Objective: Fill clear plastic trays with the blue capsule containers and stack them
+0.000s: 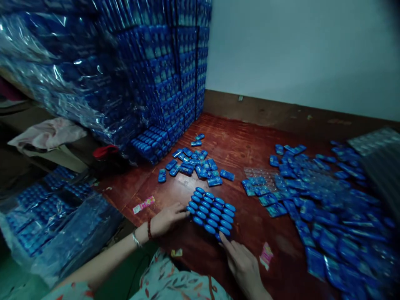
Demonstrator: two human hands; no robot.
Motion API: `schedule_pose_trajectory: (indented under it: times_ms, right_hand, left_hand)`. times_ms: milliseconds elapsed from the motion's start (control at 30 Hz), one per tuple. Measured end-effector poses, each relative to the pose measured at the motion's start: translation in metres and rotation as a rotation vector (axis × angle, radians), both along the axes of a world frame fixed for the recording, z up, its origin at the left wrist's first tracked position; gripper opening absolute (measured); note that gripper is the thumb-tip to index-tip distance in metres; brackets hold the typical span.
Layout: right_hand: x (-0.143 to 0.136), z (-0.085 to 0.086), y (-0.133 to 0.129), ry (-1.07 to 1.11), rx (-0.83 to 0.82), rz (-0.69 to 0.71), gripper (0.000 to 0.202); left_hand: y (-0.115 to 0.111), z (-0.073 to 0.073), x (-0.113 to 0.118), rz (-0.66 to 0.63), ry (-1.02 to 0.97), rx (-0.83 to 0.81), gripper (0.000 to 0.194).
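Note:
A block of small blue packs [210, 211], set in tight rows with their rounded ends facing up, sits on the red-brown wooden surface in front of me. My left hand [171, 217] grips the block's left edge, fingers close together at the corner. At the near right corner, my right hand [242, 259] holds the other side, index finger stretched along the end pack and the other fingers curled, partly hidden. Beyond the block lies a loose group of blue packs [200, 163], scattered flat.
A large heap of blue packs [312, 208] spreads at the right, with clear plastic sheets among them. Plastic-wrapped stacks [162, 66] rise at the back left. A plastic bag of packs [56, 216] is at the lower left. Pink wrappers [143, 204] lie about.

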State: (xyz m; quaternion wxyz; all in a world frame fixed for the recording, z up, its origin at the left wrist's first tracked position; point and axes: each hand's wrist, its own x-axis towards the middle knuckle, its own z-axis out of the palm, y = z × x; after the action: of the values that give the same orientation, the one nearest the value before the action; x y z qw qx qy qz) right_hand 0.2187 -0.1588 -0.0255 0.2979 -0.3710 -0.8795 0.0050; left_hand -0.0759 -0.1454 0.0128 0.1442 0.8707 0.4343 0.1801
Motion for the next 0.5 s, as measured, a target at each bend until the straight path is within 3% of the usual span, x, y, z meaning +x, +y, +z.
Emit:
schedule_pose_trajectory:
  times_ms: [167,367,500]
  right_hand:
    - [0.002,0.003,0.004,-0.003,-0.068,-0.020,0.042]
    - [0.005,0.002,0.010,-0.071,-0.103,0.004,0.038]
    - [0.006,0.002,0.015,-0.060,-0.108,0.026,0.039]
  left_hand:
    - [0.002,-0.012,-0.010,0.093,-0.188,-0.034,0.029]
    - [-0.007,-0.005,0.005,-0.036,0.034,0.081,0.031]
    - [-0.005,-0.001,0.017,-0.065,0.159,0.055,0.027]
